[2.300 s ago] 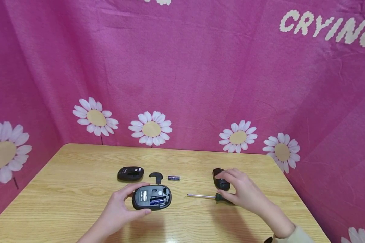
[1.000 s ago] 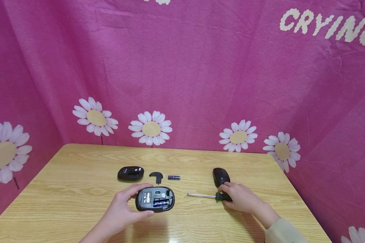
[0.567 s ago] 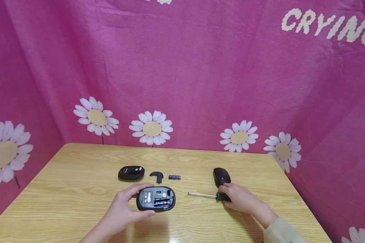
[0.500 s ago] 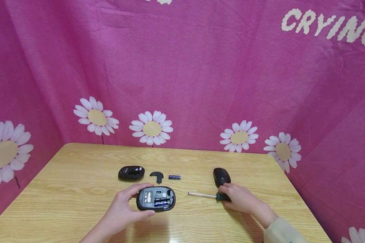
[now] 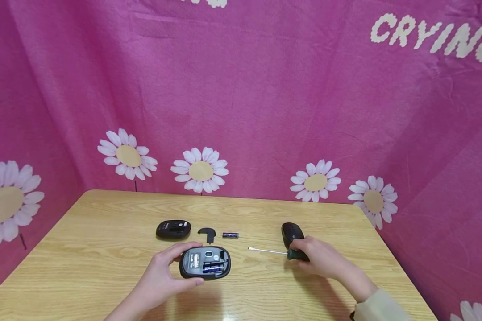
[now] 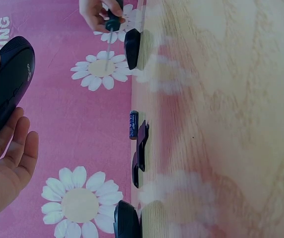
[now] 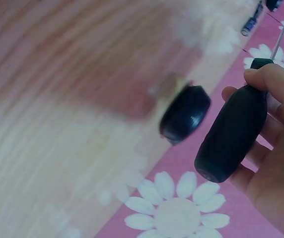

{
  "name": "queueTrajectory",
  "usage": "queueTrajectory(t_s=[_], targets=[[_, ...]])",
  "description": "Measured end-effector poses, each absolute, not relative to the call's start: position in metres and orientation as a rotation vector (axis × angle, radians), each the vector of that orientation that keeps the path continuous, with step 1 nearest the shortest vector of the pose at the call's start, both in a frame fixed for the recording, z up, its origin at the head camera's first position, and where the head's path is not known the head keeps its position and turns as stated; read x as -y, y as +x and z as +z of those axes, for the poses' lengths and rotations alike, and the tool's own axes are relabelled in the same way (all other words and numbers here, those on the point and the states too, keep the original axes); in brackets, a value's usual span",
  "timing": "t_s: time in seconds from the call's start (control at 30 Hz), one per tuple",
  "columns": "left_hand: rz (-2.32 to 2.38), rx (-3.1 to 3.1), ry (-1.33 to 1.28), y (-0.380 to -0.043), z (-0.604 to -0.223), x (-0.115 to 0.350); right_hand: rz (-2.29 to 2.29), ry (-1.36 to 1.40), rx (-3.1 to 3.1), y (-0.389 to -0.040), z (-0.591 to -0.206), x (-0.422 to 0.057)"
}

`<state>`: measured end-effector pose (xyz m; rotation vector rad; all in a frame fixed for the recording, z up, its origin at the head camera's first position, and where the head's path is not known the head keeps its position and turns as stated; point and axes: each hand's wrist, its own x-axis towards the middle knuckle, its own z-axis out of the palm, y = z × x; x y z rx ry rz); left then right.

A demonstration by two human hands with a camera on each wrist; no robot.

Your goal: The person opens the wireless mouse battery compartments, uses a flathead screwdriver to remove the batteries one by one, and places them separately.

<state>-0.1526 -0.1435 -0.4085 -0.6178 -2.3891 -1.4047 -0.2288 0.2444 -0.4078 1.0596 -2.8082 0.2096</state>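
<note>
My left hand (image 5: 164, 272) grips a black computer mouse (image 5: 193, 263) by its edges, grey underside facing up. The battery bay of that mouse is uncovered, and a blue battery (image 5: 213, 269) lies inside it. In the left wrist view the glossy top of the held mouse (image 6: 8, 84) shows. My right hand (image 5: 319, 258) holds a screwdriver by its dark green handle (image 7: 234, 131), the metal shaft (image 5: 267, 251) pointing left. Just behind the right hand, a second black mouse (image 5: 292, 232) sits upright on the table.
Another black mouse (image 5: 173, 229) lies underside up at the back left of the wooden table (image 5: 120, 249). To its right are a black battery cover (image 5: 208, 234) and a loose blue battery (image 5: 230, 235). A pink curtain with daisies (image 5: 241, 111) hangs behind the table.
The right hand moved from beside the upright mouse to the screwdriver handle, took hold of it and raised it off the table. The left hand with its mouse shifted slightly right.
</note>
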Motion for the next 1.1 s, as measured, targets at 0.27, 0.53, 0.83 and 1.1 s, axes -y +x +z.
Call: queueTrajectory(t_s=[0.27, 0.53, 0.83, 1.1], targets=[[-1.409, 2.376, -0.633, -0.153, -0.409, 0.144, 0.224, 1.027, 2.769, -0.223, -0.392, -0.246], [-1.417, 2.385, -0.615, -0.153, -0.409, 0.144, 0.264, 1.055, 2.696, -0.218, -0.377, -0.245], [-1.386, 2.390, -0.590, -0.154, -0.409, 0.146, 0.272, 1.110, 2.569, -0.209, -0.361, -0.246], [-1.406, 2.411, -0.565, -0.156, -0.409, 0.147, 0.278, 1.117, 2.476, -0.201, -0.349, -0.241]])
